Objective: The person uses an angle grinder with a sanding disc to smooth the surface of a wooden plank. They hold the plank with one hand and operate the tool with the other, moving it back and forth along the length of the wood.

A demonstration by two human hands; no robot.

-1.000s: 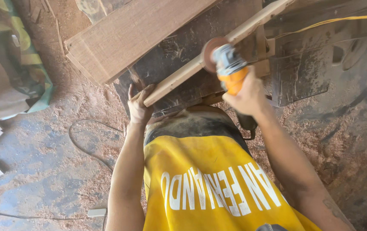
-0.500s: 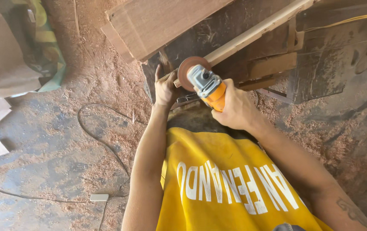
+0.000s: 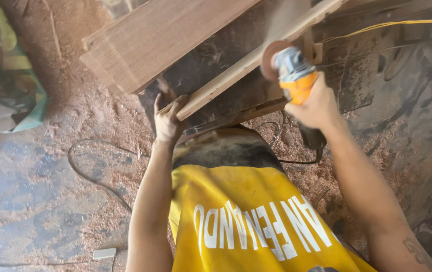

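the right hand [image 3: 316, 103] is wrapped tight around the orange body of an angle grinder [image 3: 292, 75], fingers closed on the grip. the grinder's long axis runs from the near right, at the hand, up toward the far left, and its head points that way; the brown sanding disc [image 3: 271, 59] at the tip stands on edge and meets the near edge of a long wooden strip [image 3: 236, 70]. a faint haze of dust rises just above the disc.

the strip lies on a dark, dusty workbench [image 3: 211, 55]. its long axis slants from the near left end, by the left hand, up to the far right, out of the top of the picture. the left hand [image 3: 168, 118] clasps that near left end, fingers curled over the end grain, thumb beneath.

a wide wooden board [image 3: 160, 38] lies on the bench just beyond the strip, slanted much the same way. a black cable [image 3: 92, 174] loops over the sawdust-covered floor [image 3: 39, 201] at the near left, and a yellow cord [image 3: 392, 23] runs across the far right. the person's yellow garment [image 3: 246, 221] fills the near middle.
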